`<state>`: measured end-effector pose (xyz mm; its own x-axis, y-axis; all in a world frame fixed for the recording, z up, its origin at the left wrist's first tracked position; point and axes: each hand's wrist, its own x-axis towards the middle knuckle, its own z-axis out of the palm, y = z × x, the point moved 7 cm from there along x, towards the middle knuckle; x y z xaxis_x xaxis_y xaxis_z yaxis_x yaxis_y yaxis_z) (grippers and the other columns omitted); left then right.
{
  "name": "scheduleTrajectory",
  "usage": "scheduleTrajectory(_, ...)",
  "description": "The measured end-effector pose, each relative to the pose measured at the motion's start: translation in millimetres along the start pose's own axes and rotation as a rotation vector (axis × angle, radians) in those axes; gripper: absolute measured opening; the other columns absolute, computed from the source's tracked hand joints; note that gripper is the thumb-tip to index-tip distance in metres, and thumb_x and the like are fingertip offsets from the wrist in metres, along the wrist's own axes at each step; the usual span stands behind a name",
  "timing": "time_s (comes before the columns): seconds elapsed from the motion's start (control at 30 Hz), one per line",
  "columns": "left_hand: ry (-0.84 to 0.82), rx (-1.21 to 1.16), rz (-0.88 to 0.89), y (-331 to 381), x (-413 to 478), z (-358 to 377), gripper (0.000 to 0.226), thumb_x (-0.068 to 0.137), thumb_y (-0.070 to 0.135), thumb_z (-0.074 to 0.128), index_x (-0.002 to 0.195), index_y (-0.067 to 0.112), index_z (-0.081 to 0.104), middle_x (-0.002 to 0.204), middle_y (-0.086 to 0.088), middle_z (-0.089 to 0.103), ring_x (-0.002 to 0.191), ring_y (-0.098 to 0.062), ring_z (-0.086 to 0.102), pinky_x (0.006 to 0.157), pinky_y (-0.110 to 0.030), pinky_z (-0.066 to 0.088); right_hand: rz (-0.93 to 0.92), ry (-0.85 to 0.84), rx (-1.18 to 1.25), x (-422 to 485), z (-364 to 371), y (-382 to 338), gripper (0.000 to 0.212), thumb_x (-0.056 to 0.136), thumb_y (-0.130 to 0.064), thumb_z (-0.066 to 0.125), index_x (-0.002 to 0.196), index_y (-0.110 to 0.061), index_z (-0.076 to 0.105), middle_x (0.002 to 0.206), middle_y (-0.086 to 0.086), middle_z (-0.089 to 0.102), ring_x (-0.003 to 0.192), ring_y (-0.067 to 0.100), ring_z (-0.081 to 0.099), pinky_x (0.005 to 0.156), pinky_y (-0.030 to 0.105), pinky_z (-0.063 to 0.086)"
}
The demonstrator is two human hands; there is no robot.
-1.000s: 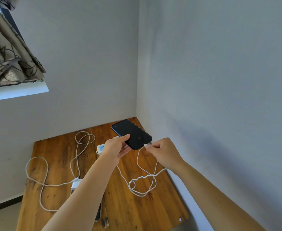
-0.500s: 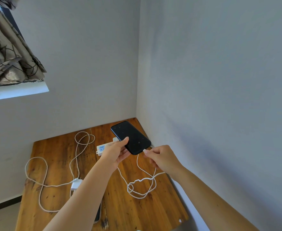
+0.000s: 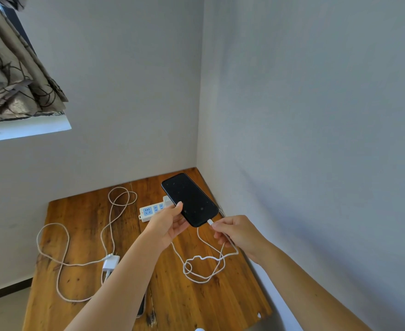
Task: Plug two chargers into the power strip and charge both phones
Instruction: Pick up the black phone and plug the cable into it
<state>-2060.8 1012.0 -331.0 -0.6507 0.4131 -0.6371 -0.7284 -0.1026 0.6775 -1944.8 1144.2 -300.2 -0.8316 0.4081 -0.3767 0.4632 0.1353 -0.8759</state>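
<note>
The left hand (image 3: 170, 223) grips the phone (image 3: 189, 199) steady above the desk (image 3: 82, 216); the right hand (image 3: 237, 231) pinches the cable connector (image 3: 210, 221) at its port.

The right hand (image 3: 239, 235) has drawn back toward the person. The white plug (image 3: 210, 222) now meets the bottom edge of the phone (image 3: 191, 199), no longer beside its corner.

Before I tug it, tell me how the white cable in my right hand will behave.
The white cable is probably floppy: it sags into tangled loops on the table. Likely light, hanging from the right hand. Those loops may snag.
</note>
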Motion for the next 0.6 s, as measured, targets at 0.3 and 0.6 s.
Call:
scheduleTrajectory(0.3, 0.005, 0.003, -0.003, -2.1, -0.3, 1.1, 0.028, 0.092, 0.013, 0.059, 0.119, 0.015, 0.051, 0.117, -0.015, 0.065, 0.103, -0.029, 0.065, 0.064, -0.03, 0.053, 0.029, -0.008, 0.013, 4.8, 0.6, 5.7, 0.02, 0.094, -0.024, 0.058, 0.082, -0.017, 0.072, 0.073, 0.001, 0.068, 0.066, 0.012, 0.062, 0.061, 0.018, 0.051)
scheduleTrajectory(0.6, -0.011, 0.021, 0.0, -1.2, 4.9, 1.1, 0.025, 0.092, 0.017, 0.058, 0.116, 0.015, 0.052, 0.116, -0.015, 0.066, 0.103, -0.026, 0.066, 0.057, -0.026, 0.058, 0.037, -0.021, 0.021, 12.8, 1.6, 6.9, 0.019, 0.093, -0.023, 0.058, 0.082, -0.016, 0.073, 0.07, 0.001, 0.067, 0.064, 0.011, 0.061, 0.06, 0.018, 0.05)
